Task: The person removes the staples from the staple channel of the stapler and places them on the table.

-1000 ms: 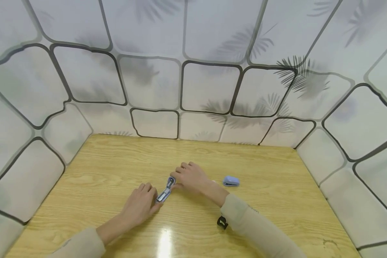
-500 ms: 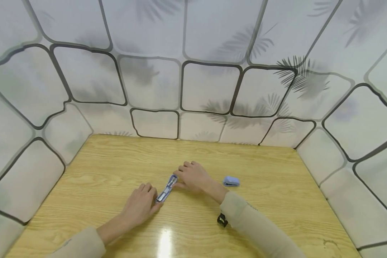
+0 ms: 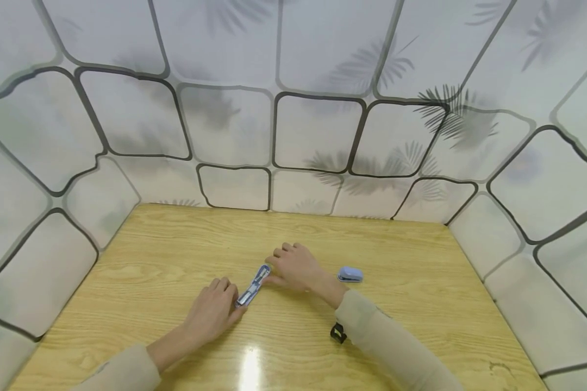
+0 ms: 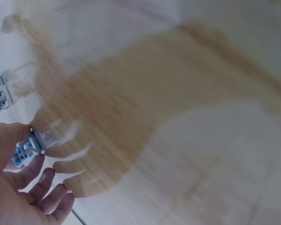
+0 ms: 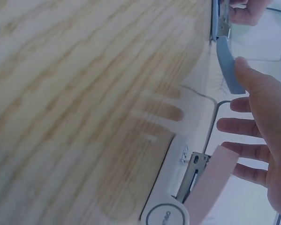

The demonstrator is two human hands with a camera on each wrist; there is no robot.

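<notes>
A blue stapler [image 3: 253,287] lies swung open in a long, slightly bent line between the hands, its metal inner parts facing up. My left hand [image 3: 212,308] pinches its near end between thumb and fingers; the left wrist view shows the stapler's end [image 4: 26,152] there. At the far end, my right hand [image 3: 295,267] has thumb and index finger around the blue lid [image 5: 230,68]. The other right fingers are spread loosely below it in the right wrist view.
A second, closed stapler [image 3: 350,275] stands beside the right wrist, lavender from the head and with a pinkish lid from the right wrist. A small black object [image 3: 338,333] lies against the right sleeve [image 3: 372,320]. Patterned cloth walls [image 3: 318,133] enclose the wooden table [image 3: 176,233].
The stapler's far half has swung up and outward, so it lies straighter. My right hand has shifted slightly right and away with it; the left hand has stayed put.
</notes>
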